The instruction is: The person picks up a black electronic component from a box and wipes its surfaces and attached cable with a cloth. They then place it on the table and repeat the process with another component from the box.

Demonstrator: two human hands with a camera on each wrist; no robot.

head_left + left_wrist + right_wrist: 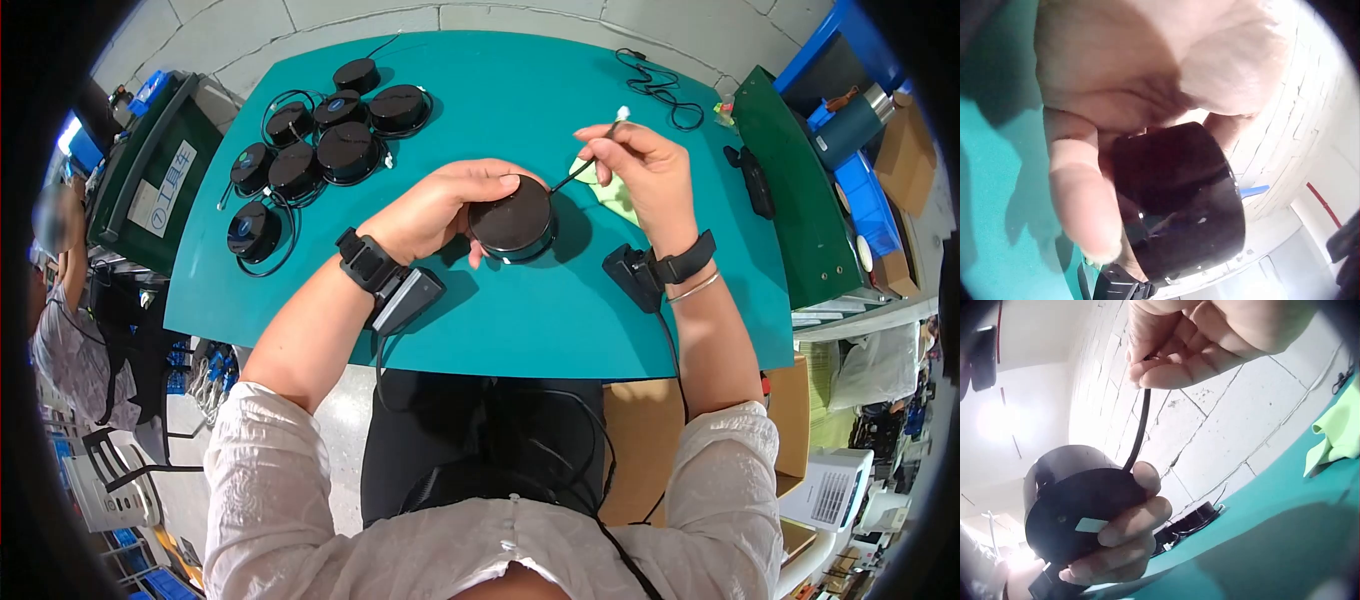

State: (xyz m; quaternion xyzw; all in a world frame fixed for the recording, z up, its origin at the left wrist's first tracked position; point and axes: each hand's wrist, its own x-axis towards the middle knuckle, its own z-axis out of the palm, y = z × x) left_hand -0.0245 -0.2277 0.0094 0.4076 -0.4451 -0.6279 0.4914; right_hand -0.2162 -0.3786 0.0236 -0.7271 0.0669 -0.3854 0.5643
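Note:
A glossy black round device [511,218] is gripped by my left hand [440,208], thumb on its top and fingers beneath. From its side a short black cable [572,178] runs up to my right hand [645,175], which pinches it between thumb and fingers; a white connector [623,114] pokes out above. In the left wrist view the left hand [1116,94] curls round the device [1179,194]. The right wrist view shows the device's flat black underside [1085,512] with a small white label, and the right hand [1210,344] pinching the cable [1141,428].
Several similar black devices [347,150] with cables stand at the back left of the green table [480,330]. A light green cloth [618,200] lies behind the right hand. A coiled black cable [660,88] is at the back right, and a dark object [752,182] by the right edge.

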